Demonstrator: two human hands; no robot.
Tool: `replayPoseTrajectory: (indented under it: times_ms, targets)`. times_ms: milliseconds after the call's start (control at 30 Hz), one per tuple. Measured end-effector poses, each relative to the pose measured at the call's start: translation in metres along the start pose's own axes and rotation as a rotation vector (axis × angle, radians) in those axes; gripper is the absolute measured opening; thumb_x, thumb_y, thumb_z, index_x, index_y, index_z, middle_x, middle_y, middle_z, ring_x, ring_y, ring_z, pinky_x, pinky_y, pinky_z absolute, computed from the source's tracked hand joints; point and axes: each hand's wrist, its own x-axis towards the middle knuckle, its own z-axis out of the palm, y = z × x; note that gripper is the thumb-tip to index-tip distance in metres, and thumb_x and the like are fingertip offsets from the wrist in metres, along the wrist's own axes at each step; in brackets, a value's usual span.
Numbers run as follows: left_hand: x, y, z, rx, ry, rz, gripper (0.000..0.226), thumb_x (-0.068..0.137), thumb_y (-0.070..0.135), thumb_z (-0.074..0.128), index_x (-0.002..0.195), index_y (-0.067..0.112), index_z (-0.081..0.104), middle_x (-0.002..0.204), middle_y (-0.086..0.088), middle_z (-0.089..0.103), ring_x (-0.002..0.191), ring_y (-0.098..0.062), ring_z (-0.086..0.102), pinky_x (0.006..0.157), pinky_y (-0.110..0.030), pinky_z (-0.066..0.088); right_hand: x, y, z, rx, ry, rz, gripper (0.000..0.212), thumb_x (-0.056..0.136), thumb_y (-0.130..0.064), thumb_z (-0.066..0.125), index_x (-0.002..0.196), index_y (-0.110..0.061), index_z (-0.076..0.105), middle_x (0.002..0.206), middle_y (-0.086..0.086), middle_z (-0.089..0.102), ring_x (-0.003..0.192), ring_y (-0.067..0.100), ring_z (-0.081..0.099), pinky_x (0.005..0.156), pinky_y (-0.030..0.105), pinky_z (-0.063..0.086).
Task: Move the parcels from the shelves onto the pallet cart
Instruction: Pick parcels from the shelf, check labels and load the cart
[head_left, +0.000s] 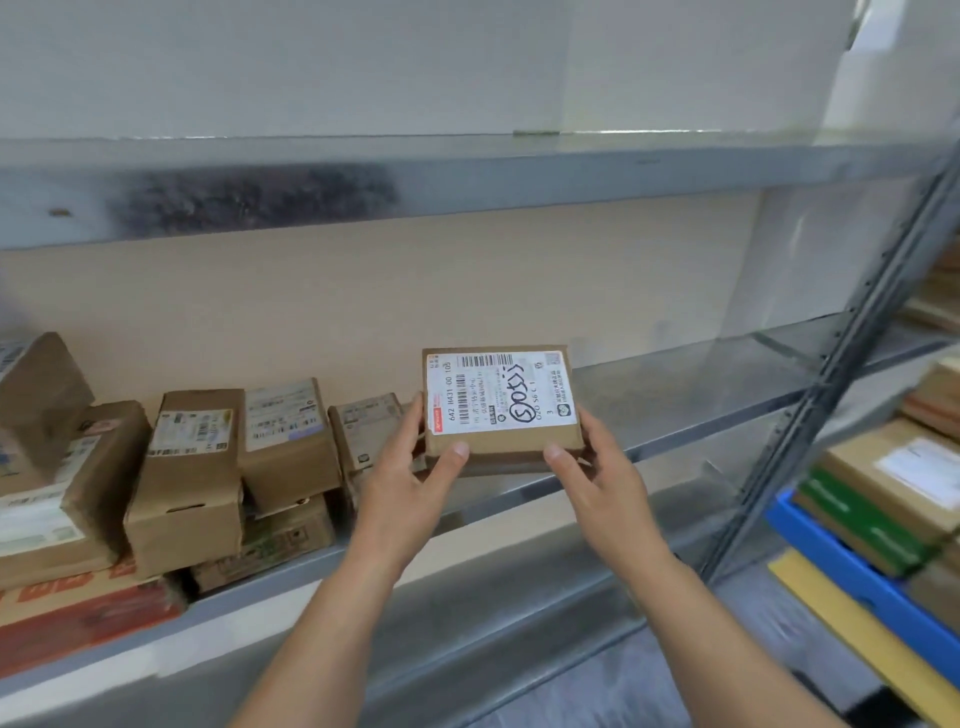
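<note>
A small flat cardboard parcel (498, 402) with a white shipping label and handwritten black marks is held over the metal shelf (675, 395). My left hand (410, 467) grips its left side with the thumb on top. My right hand (592, 467) grips its right side the same way. A second thin parcel seems to lie under it, partly hidden. Several brown parcels (192, 467) stand stacked on the shelf's left part. At the right edge, stacked boxes (883, 488) rest on a blue surface (857, 571); whether this is the pallet cart I cannot tell.
An upper metal shelf board (467, 171) runs across above the parcel. A perforated steel upright (831, 364) slants down the right side. A red and white carton (78, 608) lies under the parcels at the lower left. A yellow sheet (852, 623) lies below the blue surface.
</note>
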Motion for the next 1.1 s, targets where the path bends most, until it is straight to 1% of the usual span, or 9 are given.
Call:
replayPoseTrajectory:
  times_ms: [67,233,333,433,600,700,933,1033,1100]
  targets:
    - [0.005,0.005,0.019,-0.006,-0.037,0.007,0.057,0.089,0.027,0.061,0.127,0.056,0.031,0.126,0.035,0.044,0.106,0.029,0.037,0.094,-0.01,0.032,0.002,0.008,-0.017,0.002,0.038,0.008,0.045,0.093,-0.02,0.057,0.122,-0.052,0.041,0.113,-0.031,0.056,0.104,-0.011,0.054,0.079,0.002,0.041]
    - [0.021,0.013,0.074,-0.017,-0.116,-0.016,0.065,0.088,0.031,0.062,0.144,0.042,0.031,0.139,0.02,0.045,0.123,0.003,0.043,0.105,-0.027,0.035,0.008,0.031,-0.067,-0.017,0.122,0.038,0.047,0.094,-0.02,0.057,0.118,-0.056,0.039,0.122,-0.02,0.056,0.112,-0.001,0.053,0.087,0.01,0.042]
    - [0.027,0.021,0.1,-0.03,-0.152,-0.022,0.062,0.089,0.031,0.061,0.14,0.048,0.031,0.135,0.023,0.048,0.117,0.001,0.047,0.098,-0.021,0.036,0.011,0.038,-0.09,-0.039,0.147,0.06,0.046,0.093,-0.022,0.057,0.126,-0.048,0.039,0.124,-0.017,0.055,0.11,-0.005,0.052,0.079,0.004,0.041]
    - [0.037,0.03,0.135,-0.023,-0.189,-0.006,0.061,0.089,0.03,0.061,0.139,0.05,0.032,0.132,0.025,0.051,0.116,0.0,0.05,0.1,-0.026,0.04,0.018,0.05,-0.122,-0.036,0.196,0.075,0.046,0.093,-0.019,0.057,0.129,-0.043,0.039,0.123,-0.016,0.055,0.108,-0.01,0.05,0.078,0.0,0.04]
    - [0.05,0.044,0.195,-0.009,-0.254,0.012,0.062,0.088,0.033,0.061,0.141,0.049,0.03,0.135,0.022,0.05,0.121,-0.004,0.048,0.106,-0.036,0.039,0.025,0.071,-0.174,-0.035,0.262,0.12,0.048,0.094,-0.021,0.057,0.136,-0.038,0.041,0.124,-0.019,0.056,0.113,-0.004,0.052,0.088,0.011,0.042]
    - [0.054,0.05,0.231,-0.018,-0.284,0.003,0.066,0.087,0.037,0.061,0.144,0.045,0.028,0.139,0.018,0.047,0.124,-0.006,0.046,0.107,-0.039,0.038,0.027,0.085,-0.205,-0.044,0.303,0.128,0.046,0.093,-0.021,0.058,0.131,-0.042,0.042,0.121,-0.021,0.056,0.112,-0.001,0.053,0.093,0.019,0.045]
    - [0.06,0.069,0.306,-0.033,-0.371,0.03,0.066,0.088,0.034,0.061,0.145,0.042,0.027,0.138,0.018,0.048,0.121,-0.002,0.047,0.103,-0.03,0.041,0.028,0.119,-0.268,-0.035,0.391,0.173,0.045,0.091,-0.028,0.059,0.13,-0.045,0.044,0.123,-0.019,0.058,0.113,0.003,0.055,0.099,0.039,0.047]
    - [0.062,0.075,0.336,-0.038,-0.407,0.044,0.066,0.089,0.034,0.06,0.145,0.042,0.027,0.138,0.019,0.047,0.111,0.005,0.05,0.083,-0.004,0.04,0.026,0.127,-0.292,-0.033,0.44,0.199,0.046,0.092,-0.026,0.058,0.132,-0.044,0.043,0.123,-0.018,0.057,0.11,0.0,0.055,0.099,0.036,0.047]
    - [0.063,0.079,0.351,-0.016,-0.441,0.046,0.066,0.089,0.036,0.059,0.146,0.042,0.025,0.137,0.02,0.046,0.103,0.012,0.049,0.072,-0.001,0.037,0.025,0.132,-0.305,-0.043,0.471,0.214,0.046,0.093,-0.025,0.058,0.131,-0.045,0.041,0.123,-0.018,0.055,0.109,-0.001,0.055,0.098,0.031,0.047]
